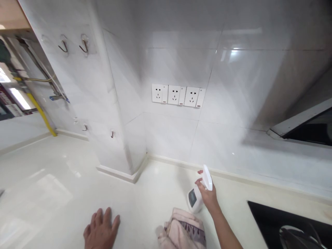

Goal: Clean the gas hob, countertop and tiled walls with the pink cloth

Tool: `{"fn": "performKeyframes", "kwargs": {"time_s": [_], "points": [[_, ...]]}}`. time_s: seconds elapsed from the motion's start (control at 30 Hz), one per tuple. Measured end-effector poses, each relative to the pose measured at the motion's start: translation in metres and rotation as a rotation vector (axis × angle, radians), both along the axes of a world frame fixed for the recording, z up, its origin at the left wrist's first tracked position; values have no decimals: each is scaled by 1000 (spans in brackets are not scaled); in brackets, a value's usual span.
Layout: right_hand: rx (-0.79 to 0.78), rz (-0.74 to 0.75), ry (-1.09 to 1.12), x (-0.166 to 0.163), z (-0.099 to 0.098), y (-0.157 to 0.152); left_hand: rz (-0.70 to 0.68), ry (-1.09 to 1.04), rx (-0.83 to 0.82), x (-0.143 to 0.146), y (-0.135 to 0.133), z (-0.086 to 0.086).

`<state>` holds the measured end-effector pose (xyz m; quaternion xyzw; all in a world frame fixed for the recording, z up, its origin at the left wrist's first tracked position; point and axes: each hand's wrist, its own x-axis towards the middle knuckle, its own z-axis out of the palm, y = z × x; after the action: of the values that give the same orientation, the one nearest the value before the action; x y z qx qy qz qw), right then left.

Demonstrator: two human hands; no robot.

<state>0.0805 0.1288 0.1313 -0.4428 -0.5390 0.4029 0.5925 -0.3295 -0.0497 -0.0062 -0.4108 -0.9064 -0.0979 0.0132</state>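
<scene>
My right hand is wrapped round the neck of a white spray bottle, which has a dark label and a white trigger head. The bottle tilts over the pale countertop; whether its base touches the counter I cannot tell. A crumpled pink towel with a darker patterned band lies just below the bottle, at the bottom edge of the view. To the left, my left hand lies palm down on the countertop, fingers spread and holding nothing.
Three wall sockets sit above the counter. A tiled pillar with small hooks juts out at left, and a yellow hose runs behind it. A black cooktop is at lower right, under a range hood.
</scene>
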Motion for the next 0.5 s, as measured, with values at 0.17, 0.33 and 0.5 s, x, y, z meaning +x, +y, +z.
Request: {"fn": "performKeyframes", "kwargs": {"time_s": [0.17,0.33,0.5], "points": [[-41,37,-26,-10,13,1,-4,-13,17,-3,-2,0],[-93,-2,3,-10,50,-11,5,-114,167,12,3,8],[-107,49,39,-4,91,-43,-327,-768,442,123,48,46]]}}
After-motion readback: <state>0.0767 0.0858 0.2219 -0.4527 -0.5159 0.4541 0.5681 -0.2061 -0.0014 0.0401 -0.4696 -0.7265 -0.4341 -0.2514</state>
